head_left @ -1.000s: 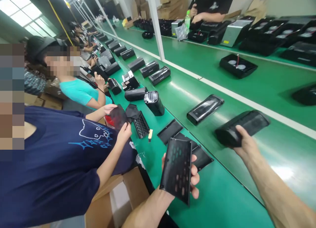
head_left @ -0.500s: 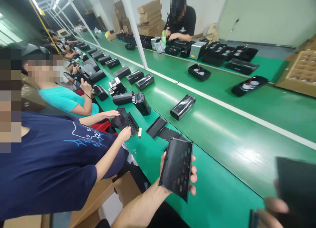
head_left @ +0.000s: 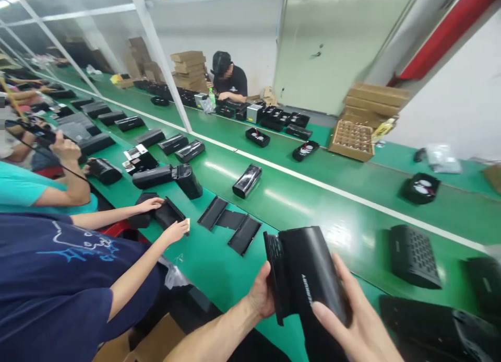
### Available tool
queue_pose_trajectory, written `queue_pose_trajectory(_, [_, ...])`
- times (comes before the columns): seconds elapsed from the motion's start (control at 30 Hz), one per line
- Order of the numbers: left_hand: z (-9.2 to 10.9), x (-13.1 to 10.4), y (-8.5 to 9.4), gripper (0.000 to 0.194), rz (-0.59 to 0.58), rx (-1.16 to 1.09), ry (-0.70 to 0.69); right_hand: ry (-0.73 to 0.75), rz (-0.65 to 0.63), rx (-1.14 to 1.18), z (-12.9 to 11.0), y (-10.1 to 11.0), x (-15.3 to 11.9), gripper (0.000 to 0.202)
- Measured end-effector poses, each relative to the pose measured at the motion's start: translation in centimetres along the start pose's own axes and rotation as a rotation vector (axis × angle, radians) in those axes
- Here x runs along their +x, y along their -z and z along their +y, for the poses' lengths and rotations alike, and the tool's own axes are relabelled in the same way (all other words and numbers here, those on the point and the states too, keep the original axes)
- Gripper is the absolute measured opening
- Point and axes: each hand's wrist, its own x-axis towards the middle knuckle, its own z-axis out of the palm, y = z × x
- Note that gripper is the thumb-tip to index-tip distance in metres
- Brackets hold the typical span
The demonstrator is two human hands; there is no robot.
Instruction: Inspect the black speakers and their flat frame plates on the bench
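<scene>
My left hand (head_left: 261,294) grips a thin black panel (head_left: 276,278), seen nearly edge-on, its thumb at the near side. My right hand (head_left: 348,315) is wrapped round a curved black housing (head_left: 313,268) with pale lettering on its face. The housing's left side is up against the panel; whether they are joined cannot be seen. Beyond my hands, several flat black panels (head_left: 245,234) lie on the green table (head_left: 219,268).
At the left, a person in dark blue handles a black part (head_left: 167,211). A glossy black unit (head_left: 247,181) lies on the green belt (head_left: 289,195). More black housings (head_left: 415,256) lie at the right. A person in black sits across the line.
The view has swung right. My right hand has come in from the lower right with a black housing, now beside the panel. The panel in my left hand has turned edge-on.
</scene>
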Motion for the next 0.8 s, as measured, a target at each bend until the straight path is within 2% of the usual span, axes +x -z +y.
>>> queue_pose_trajectory(0.13, [-0.8,0.1,-1.2,0.086,-0.055,0.058,-0.02,-0.057,-0.044,-0.062,-1.8,-1.1,1.0,0.087])
queue_pose_trajectory(0.33, [-0.8,0.3,-1.8,0.082,-0.081,0.099,-0.136,-0.067,-0.08,-0.114,-0.4,-0.7,1.2,0.092])
queue_pose_trajectory(0.57, [-1.2,0.6,-1.4,0.078,-0.049,0.062,-0.114,-0.08,-0.104,-0.133,0.2,-0.9,1.6,0.096])
queue_pose_trajectory(0.8, [-1.7,0.1,-2.2,0.075,-0.065,-0.006,-0.037,-0.143,-0.127,-0.14,0.0,-1.4,1.1,0.096])
